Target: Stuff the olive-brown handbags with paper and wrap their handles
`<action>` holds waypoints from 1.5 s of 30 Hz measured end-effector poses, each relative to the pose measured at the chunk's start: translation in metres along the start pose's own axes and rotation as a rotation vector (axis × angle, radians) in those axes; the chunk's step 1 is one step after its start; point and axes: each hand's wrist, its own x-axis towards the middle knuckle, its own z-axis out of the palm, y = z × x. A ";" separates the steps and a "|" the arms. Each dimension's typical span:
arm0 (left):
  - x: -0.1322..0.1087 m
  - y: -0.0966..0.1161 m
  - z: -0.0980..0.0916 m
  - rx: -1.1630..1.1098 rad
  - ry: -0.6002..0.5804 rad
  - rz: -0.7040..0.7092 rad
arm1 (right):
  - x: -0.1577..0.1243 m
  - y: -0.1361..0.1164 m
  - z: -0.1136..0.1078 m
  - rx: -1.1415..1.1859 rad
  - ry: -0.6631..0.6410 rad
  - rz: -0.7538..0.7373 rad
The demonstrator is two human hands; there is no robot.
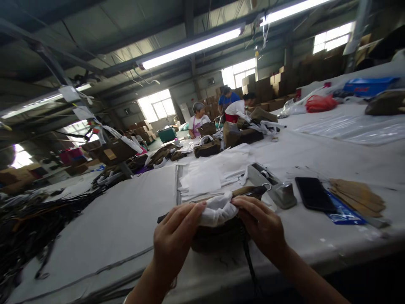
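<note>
A dark brown bag lies on the white table right in front of me. A crumpled wad of white paper sits at the bag's opening. My left hand pinches the wad's left side with bent fingers. My right hand grips the wad's right side and the bag's rim. A dark strap hangs from the bag toward the table's near edge.
Sheets of white paper lie just beyond the bag. To the right are a tape dispenser, a black phone and brown tags. Dark straps pile up at the left. Three people work with bags further along the table.
</note>
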 end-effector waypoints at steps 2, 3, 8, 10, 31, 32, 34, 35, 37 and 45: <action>0.008 -0.004 -0.010 -0.190 -0.170 -0.285 | 0.006 0.000 -0.004 0.095 -0.122 0.148; 0.013 -0.007 -0.014 -0.339 -0.286 -0.474 | 0.010 0.002 -0.006 0.171 -0.186 0.247; 0.030 -0.030 -0.016 -1.016 -0.440 -1.118 | 0.029 0.010 -0.006 0.601 -0.262 0.693; 0.033 -0.033 -0.013 -1.039 -0.309 -1.113 | 0.025 0.006 -0.007 0.466 -0.158 0.565; 0.043 -0.022 0.004 -0.027 -0.301 -0.565 | 0.046 -0.052 0.044 1.265 -0.141 0.820; 0.043 -0.029 0.003 -0.044 -0.273 -0.578 | 0.041 -0.050 0.037 1.134 -0.205 0.730; 0.043 -0.044 0.000 -0.154 -0.135 -0.658 | 0.025 -0.041 0.018 0.857 -0.228 0.578; 0.043 -0.051 -0.003 -0.220 -0.022 -0.714 | 0.015 -0.031 0.007 0.720 -0.172 0.539; 0.043 -0.061 -0.009 -0.323 0.261 -0.796 | -0.003 -0.003 -0.015 0.398 -0.003 0.565; 0.037 -0.041 0.010 -0.106 0.534 -0.852 | -0.020 0.121 -0.008 -0.357 -0.387 0.677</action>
